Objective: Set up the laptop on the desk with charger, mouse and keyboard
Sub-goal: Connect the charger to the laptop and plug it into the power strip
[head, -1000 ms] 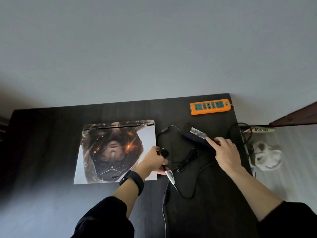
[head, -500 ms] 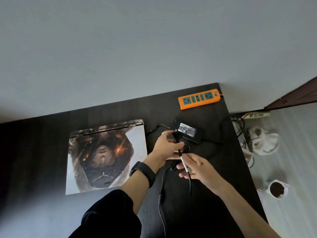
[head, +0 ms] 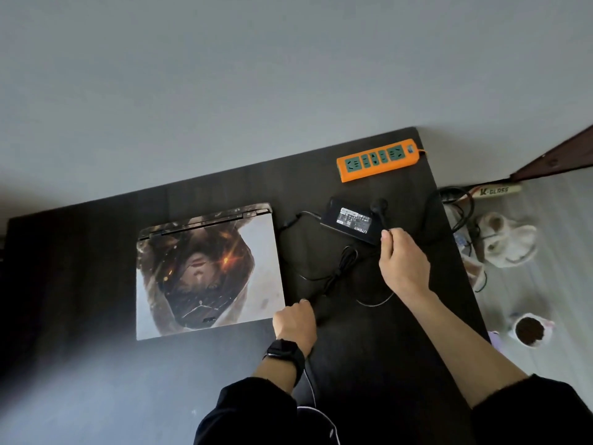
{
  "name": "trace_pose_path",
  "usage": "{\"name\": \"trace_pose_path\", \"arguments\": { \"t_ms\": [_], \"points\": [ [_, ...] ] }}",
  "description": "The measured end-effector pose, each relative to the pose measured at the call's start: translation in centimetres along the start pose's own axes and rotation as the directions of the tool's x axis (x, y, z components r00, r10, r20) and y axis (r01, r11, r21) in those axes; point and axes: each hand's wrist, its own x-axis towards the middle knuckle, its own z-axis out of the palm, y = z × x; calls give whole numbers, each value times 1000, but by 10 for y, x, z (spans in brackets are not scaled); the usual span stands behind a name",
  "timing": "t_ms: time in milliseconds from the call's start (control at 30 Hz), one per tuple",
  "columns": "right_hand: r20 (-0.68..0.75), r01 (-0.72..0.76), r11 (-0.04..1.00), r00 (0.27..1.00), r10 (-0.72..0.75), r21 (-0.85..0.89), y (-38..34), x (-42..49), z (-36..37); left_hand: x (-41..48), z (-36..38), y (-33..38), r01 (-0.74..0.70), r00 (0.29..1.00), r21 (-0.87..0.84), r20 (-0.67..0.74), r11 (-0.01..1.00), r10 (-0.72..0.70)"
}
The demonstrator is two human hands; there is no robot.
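Status: the two grips have split up. Half a second ago both met over the cord just below the brick; now they are well apart.

- Left grip (head: 295, 322): dropped back to the near-right corner of the laptop (head: 208, 271). It is clenched, knuckles up, and the charger cord (head: 337, 274) runs out from under its right side, so I read it as holding the cord's end.
- Right grip (head: 404, 264): moved up to the near-right corner of the charger brick (head: 351, 220), index finger and thumb curled there. Can't tell if it pinches the cord or just touches the brick.
- Plug (head: 378, 205): no longer in the left grip. It lies at the far-right end of the brick.

Positions: the laptop is lid-down on the table (head: 96, 252), left of centre. The brick sits label-up just right of the laptop's hinge end, same spot as before. The cord is still partly bundled between brick and left grip. The orange power strip (head: 378, 159) is at the far right corner, sockets free, near the brick but not touching it.

Read: the charger is laid out, nothing connected. Probably stretching the cord out before plugging in. Laptop unopened; no mouse or keyboard in view. Early in the task.

Risk: pulling the looped cord could drag the brick.
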Motion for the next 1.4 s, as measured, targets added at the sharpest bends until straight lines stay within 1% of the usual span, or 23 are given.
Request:
{"name": "trace_pose_path", "arguments": {
  "t_ms": [67, 133, 167, 233, 300, 333, 467, 533, 600, 733, 833, 933, 967, 1033, 1100, 1133, 1200, 1233, 1267, 1400],
  "points": [
    [76, -14, 997, 997, 19, -73, 5, 1, 8, 0, 3, -5, -52, 999, 31, -9, 998, 53],
    [191, -42, 985, 979, 74, -167, 9, 3, 11, -2, -1, -13, -108, 994, 2, -5, 994, 108],
    [237, -50, 982, 967, 94, -184, 10, 4, 11, -2, -5, -19, -129, 991, -38, 11, 991, 130],
    [295, -41, 982, 951, 96, -187, 10, 4, 13, -2, -13, -35, -153, 983, -182, 78, 971, 169],
    [308, -44, 978, 945, 106, -203, 9, 6, 15, -4, -19, -53, -167, 967, -298, 136, 940, 215],
    [299, -42, 978, 949, 103, -206, 7, 6, 17, -6, -21, -65, -171, 961, -321, 155, 931, 230],
    [253, -18, 970, 964, 82, -244, -3, 4, 23, -23, -25, -108, -138, 943, -345, 241, 928, 230],
    [263, -28, 961, 959, 103, -274, -8, 4, 27, -33, -27, -125, -131, 940, -361, 250, 923, 231],
    [268, -41, 950, 955, 128, -310, -16, 7, 30, -41, -30, -134, -152, 938, -412, 225, 898, 263],
    [291, -55, 935, 942, 165, -350, -38, 14, 33, -54, -26, -130, -232, 943, -605, 52, 762, 328],
    [291, -82, 959, 943, 163, -271, -44, 4, 39, -54, -14, -113, -273, 948, -662, -62, 698, 312],
    [288, -125, 965, 939, 190, -229, -42, -6, 39, -49, -9, -103, -282, 949, -701, -104, 655, 298],
    [286, -135, 965, 937, 198, -226, -39, -9, 38, -50, -9, -102, -273, 947, -732, -90, 625, 309],
    [280, -135, 964, 939, 197, -228, -33, -16, 34, -55, -10, -103, -187, 936, -833, 9, 521, 351],
    [270, -151, 958, 938, 217, -244, -29, -21, 33, -61, -6, -111, -25, 905, -904, 161, 427, 393],
    [266, -161, 955, 937, 228, -249, -27, -24, 33, -64, -3, -116, 56, 879, -917, 233, 394, 417],
    [266, -146, 961, 941, 208, -233, -27, -29, 35, -70, 2, -129, 174, 826, -929, 318, 326, 466],
    [267, -137, 966, 944, 195, -221, -28, -31, 36, -72, 2, -134, 192, 817, -936, 320, 297, 480],
    [265, -144, 967, 944, 198, -211, -30, -33, 38, -72, 2, -140, 184, 827, -944, 300, 274, 476],
    [252, -206, 967, 938, 239, -150, -39, -49, 43, -74, -10, -153, 107, 914, -982, 158, 156, 372]
  ]
}}
